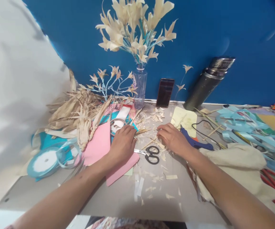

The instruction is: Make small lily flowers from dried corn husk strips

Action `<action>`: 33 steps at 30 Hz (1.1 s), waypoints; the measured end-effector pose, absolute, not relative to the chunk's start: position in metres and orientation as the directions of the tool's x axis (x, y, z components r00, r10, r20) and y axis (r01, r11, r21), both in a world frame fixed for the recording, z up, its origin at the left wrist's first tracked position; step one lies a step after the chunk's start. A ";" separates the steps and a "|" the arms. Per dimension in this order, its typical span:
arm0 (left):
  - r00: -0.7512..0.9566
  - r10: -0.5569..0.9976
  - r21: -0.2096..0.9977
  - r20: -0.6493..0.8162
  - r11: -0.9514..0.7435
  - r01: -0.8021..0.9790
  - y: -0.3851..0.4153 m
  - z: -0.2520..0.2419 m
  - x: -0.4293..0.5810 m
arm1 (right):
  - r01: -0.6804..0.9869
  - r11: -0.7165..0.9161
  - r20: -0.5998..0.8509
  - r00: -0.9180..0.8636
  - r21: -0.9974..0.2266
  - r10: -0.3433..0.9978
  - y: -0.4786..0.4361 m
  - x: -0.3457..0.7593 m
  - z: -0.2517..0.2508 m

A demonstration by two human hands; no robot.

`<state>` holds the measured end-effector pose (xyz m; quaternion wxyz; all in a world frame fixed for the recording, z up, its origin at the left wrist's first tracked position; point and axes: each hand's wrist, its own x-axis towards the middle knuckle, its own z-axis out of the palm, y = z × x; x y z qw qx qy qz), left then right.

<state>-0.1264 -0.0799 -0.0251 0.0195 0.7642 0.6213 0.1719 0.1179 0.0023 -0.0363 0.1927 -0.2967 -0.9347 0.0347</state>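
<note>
My left hand rests low over the edge of a pink sheet, beside a ring-shaped roll. Its fingers are loosely bent and apart from the thumb, with nothing seen in them. Across from it, my right hand lies near the tabletop among cream husk scraps, thumb and fingers apart; its palm is hidden. Between the hands lie black-handled scissors, their blades reaching toward my left hand. A blue glue gun is just right of my right hand, partly behind my wrist.
Dried corn husks and a ribbon spool lie left. Along the blue wall stand a clear bottle of husk flowers, a phone and a leaning dark flask. Beige cloth, blue ribbons and red-handled pliers are right.
</note>
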 end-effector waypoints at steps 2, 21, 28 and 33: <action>0.174 0.955 0.231 0.240 -0.231 0.945 -0.080 -0.026 -0.127 | 0.533 0.822 0.335 -0.752 -0.198 0.568 0.002 0.118 -0.035; 0.403 0.864 0.207 0.303 -0.472 0.857 -0.083 -0.033 -0.125 | -0.283 -0.073 -0.027 -0.164 -0.956 0.986 0.018 0.130 0.020; 0.424 0.844 0.189 0.328 -0.499 0.846 -0.082 -0.030 -0.126 | -0.554 -0.175 -0.119 -0.136 -0.814 0.983 0.050 0.153 0.085; 0.431 0.828 0.189 0.359 -0.516 0.835 -0.080 -0.033 -0.127 | -0.404 -0.114 -0.037 -0.194 -0.907 0.980 0.079 0.136 0.137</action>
